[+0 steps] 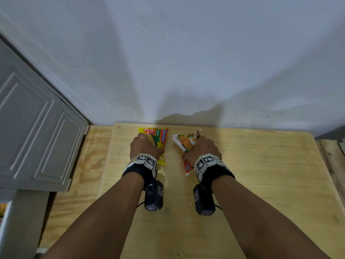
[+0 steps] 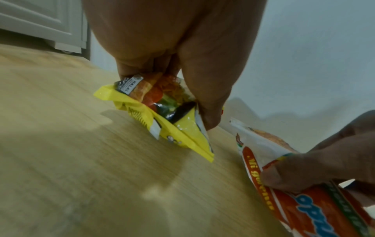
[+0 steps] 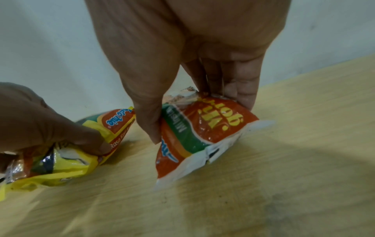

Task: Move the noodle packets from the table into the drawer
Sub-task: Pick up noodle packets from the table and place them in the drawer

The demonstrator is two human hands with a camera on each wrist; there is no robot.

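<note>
Two noodle packets sit near the far edge of the wooden table (image 1: pixel 242 184). My left hand (image 1: pixel 144 146) grips the yellow packet (image 1: pixel 158 139), thumb on one side and fingers on the other; the left wrist view shows the yellow packet (image 2: pixel 174 121) crumpled and tilted on its edge. My right hand (image 1: pixel 202 148) grips the white and orange packet (image 1: pixel 184 144), which in the right wrist view is the orange packet (image 3: pixel 202 133) pinched between thumb and fingers, its lower end on the wood. No drawer shows.
A grey panelled cabinet door (image 1: pixel 33 128) stands at the left, beside the table. A white wall (image 1: pixel 186 53) rises right behind the packets. A second wooden surface (image 1: pixel 334 157) adjoins the table's right edge.
</note>
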